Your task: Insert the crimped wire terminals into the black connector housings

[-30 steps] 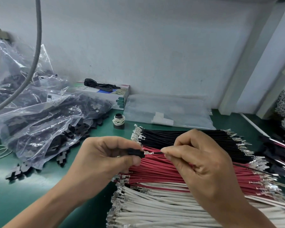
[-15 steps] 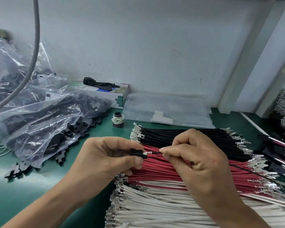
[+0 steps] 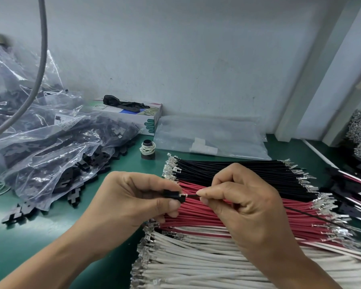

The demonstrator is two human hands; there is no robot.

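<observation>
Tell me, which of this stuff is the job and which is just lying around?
In the job:
left hand gripping a black housing
right hand pinching a black wire
wire stacks
bag of housings

Lying about:
glove box
flat clear bag
spool
grey cable

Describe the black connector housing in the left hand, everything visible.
The connector housing is a small black block, plastic by its look, lying roughly level and mostly hidden by the left hand, whose thumb and fingers pinch it. Its open end faces right, where the metal terminal of a black wire, pinched by the right hand, meets it.
</observation>
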